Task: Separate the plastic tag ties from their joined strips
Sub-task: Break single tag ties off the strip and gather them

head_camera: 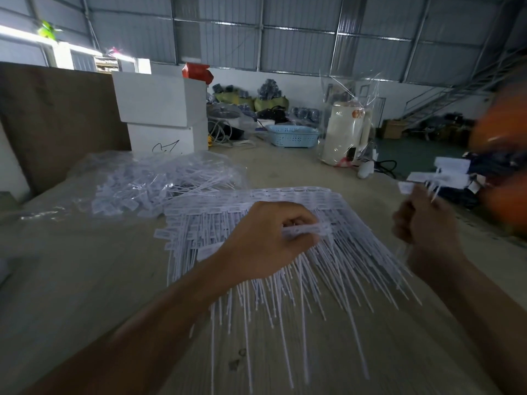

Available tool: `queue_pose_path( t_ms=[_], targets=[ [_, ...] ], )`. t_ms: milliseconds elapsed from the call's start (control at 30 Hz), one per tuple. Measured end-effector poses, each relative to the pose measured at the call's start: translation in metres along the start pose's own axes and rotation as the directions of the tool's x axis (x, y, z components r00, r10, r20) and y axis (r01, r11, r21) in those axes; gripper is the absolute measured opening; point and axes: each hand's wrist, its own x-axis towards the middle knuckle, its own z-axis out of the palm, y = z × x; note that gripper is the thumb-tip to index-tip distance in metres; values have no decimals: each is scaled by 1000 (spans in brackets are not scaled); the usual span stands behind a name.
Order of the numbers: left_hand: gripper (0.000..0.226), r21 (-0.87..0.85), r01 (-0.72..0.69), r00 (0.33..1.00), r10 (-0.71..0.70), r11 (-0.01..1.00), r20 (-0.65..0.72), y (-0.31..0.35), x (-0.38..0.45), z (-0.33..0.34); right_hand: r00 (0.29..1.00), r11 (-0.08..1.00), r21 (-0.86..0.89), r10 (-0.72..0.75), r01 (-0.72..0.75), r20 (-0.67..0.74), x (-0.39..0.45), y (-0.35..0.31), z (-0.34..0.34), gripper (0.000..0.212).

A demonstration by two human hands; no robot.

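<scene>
The left hand (268,240) lies on the strips (285,252), a wide heap of joined white tag ties fanned over the table (85,280). Its fingers are curled, and finger and thumb pinch the head end of one strip (308,230), which juts out to the right of the fingertips. The flat tag heads run in rows beyond the knuckles; the thin tails spread out below the wrist toward the near table edge.

The right hand (422,223) is raised off to the right of the heap, well apart from the left fingers. Its fingers are closed in a fist round a small bunch of ties (433,178): white tags stick up above the fingers and thin tails hang below the fist. That side is blurred, so how many ties it holds cannot be told.

Left of the left fingers and farther back lies a clear bag (148,181) with loose ties inside. Beyond it stand stacked white boxes (162,109). Far past the fingers sit a blue basket (293,136) and a white kettle (346,132) in clear wrap. An orange blur (502,155) fills the right edge behind the right hand.
</scene>
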Motion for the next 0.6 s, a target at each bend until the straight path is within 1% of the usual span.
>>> queue_pose_path(
  t_ms=[33,100,167,233,300,333,467,533,600],
  targets=[
    [15,16,7,999,-6,1000,-35,-3,0,-1,998,999,16,40,-41,48,2,3,-2,32],
    [16,23,22,996,-20,999,-85,-7,1,-2,966,992,14,117,-124,229,-3,14,6,20],
    [17,30,35,993,-32,999,-110,-9,1,-1,890,988,-25,148,-152,431,-15,22,19,11],
    [21,26,54,991,-50,998,-125,-10,0,-1,819,989,-80,145,-121,556,-27,26,28,7],
    [23,14,80,991,-77,997,-113,-10,0,0,779,991,-117,124,-66,615,-36,28,30,17],
    [23,16,88,991,-86,996,-102,-10,0,0,771,991,-125,117,-49,626,-40,29,31,22],
    [26,68,101,991,-95,993,-93,-8,-2,2,750,981,-184,167,-62,640,-47,28,32,43],
    [28,70,108,992,-102,992,-74,-7,-3,4,730,971,-232,204,-63,653,-50,29,33,44],
    [25,58,85,995,-81,995,-60,-7,-3,4,727,971,-223,215,-87,652,-50,29,33,37]
  ],
)
